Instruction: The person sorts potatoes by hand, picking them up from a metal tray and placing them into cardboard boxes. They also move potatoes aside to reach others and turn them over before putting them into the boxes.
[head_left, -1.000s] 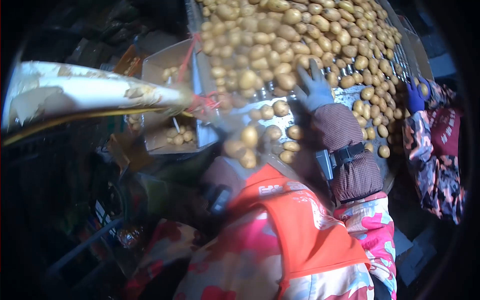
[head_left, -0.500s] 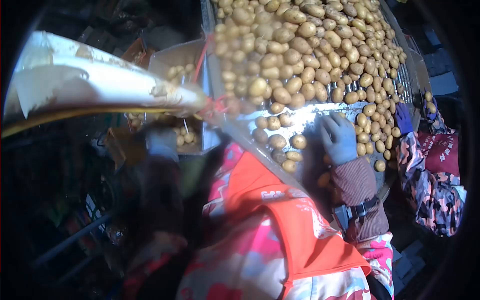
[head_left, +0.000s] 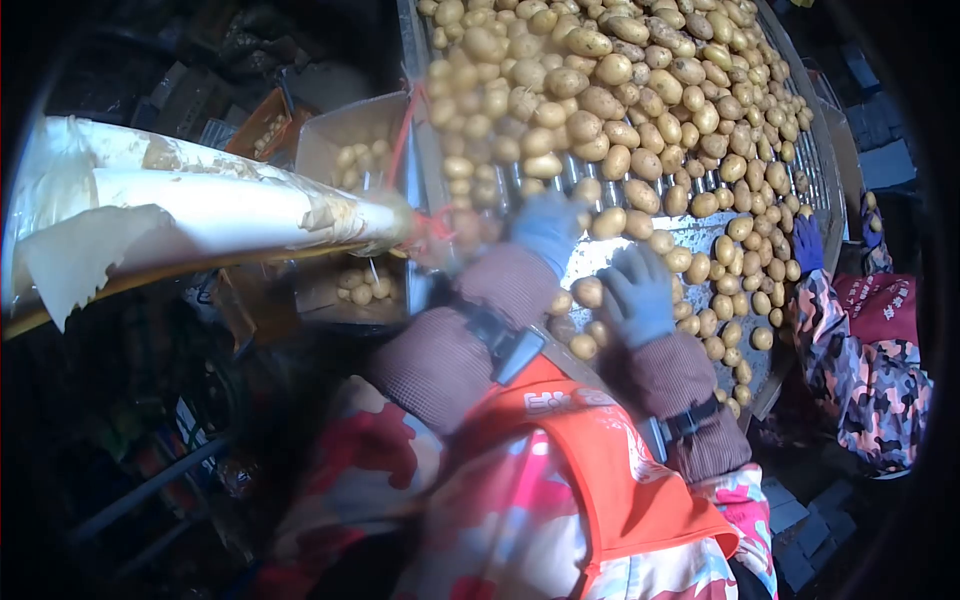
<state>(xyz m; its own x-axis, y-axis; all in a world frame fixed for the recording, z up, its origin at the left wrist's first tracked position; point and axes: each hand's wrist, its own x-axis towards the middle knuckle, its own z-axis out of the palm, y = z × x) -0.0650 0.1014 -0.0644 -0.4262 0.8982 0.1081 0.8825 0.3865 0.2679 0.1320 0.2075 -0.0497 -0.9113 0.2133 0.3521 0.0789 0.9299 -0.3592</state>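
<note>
Potatoes (head_left: 602, 102) lie in a thick layer on a sorting table with metal rollers (head_left: 516, 182). Toward me the rollers meet a bare metal plate (head_left: 590, 258), where several loose potatoes rest. My left hand (head_left: 545, 230), in a blue-grey glove, reaches over the plate's left part to the edge of the rollers; its fingers are smeared by motion. Close to its right is my right hand (head_left: 640, 293), gloved alike, fingers stretched out and somewhat apart above the plate. A potato (head_left: 588, 292) lies just left of that palm, with others along its right side.
A thick white tube (head_left: 250, 205) with torn wrapping crosses from the left to the table edge, tied with red string (head_left: 430, 228). Below it stands a carton (head_left: 318, 130) holding potatoes. At the right, another person's purple-gloved hand (head_left: 808, 243) is at the table's edge.
My left hand has swung from beside the cartons onto the table. My right hand has moved slightly left and toward me. More potatoes lie along the plate, and rollers show where potatoes were.
</note>
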